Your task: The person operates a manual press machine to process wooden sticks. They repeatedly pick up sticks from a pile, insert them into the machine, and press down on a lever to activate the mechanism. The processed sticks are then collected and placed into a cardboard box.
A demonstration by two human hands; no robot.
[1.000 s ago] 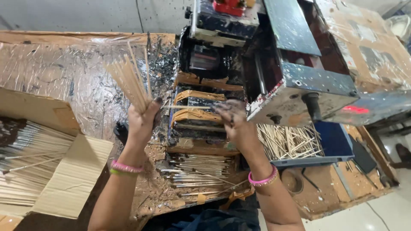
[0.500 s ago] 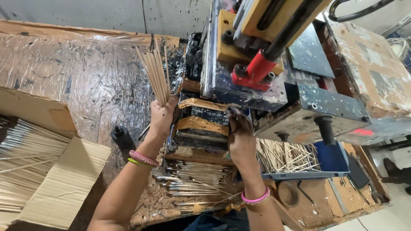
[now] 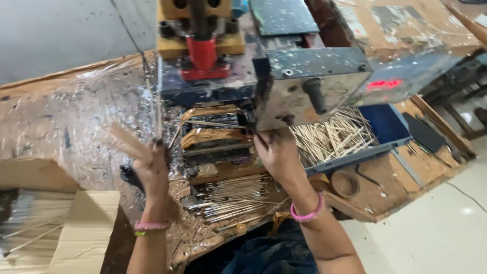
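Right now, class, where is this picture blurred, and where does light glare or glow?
Head view: the left hand and its bundle of thin pale wooden sticks are smeared by motion blur; the crinkled clear plastic sheet on the bench throws white glare; a small red light on the blue machine housing glows fuzzily.

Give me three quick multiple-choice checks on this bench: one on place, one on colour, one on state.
1. Where is the blue tray?
A. right of the right hand
B. left of the left hand
C. on the floor

2. What colour is the right wristband?
A. green
B. pink
C. black

3. How is the left hand?
A. open and flat
B. resting in the tray
C. closed on a bundle of sticks

Key: 1 A, the tray of sticks lies just right of the right hand. 2 B, the band shows pink. 3 C, sticks fan up from the fist.
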